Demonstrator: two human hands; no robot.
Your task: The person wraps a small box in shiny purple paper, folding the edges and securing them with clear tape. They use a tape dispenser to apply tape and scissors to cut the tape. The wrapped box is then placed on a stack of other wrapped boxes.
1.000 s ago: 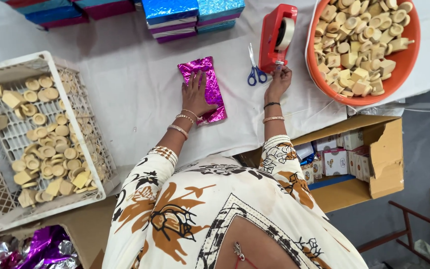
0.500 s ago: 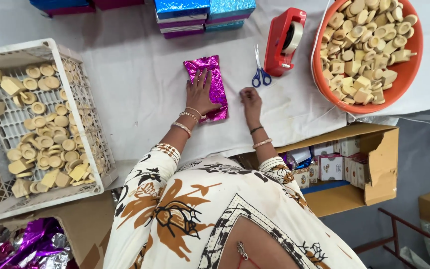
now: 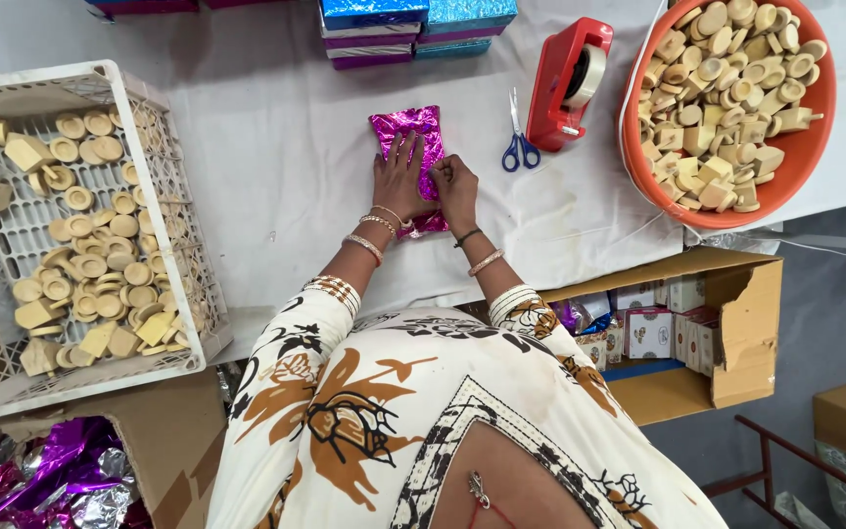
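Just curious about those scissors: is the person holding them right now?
No, the blue-handled scissors lie untouched on the white cloth, while both the left hand and right hand press on the magenta foil-wrapped box.

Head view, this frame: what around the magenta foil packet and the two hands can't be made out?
- Magenta foil packet: its contents are wrapped from sight, and the left hand and right hand cover its near half.
- Right hand's fingers: whether they pinch a piece of tape is too small to tell.
- Stacked foil boxes: cut off by the top edge.
- Cardboard carton under the table: partly hidden by the table edge.
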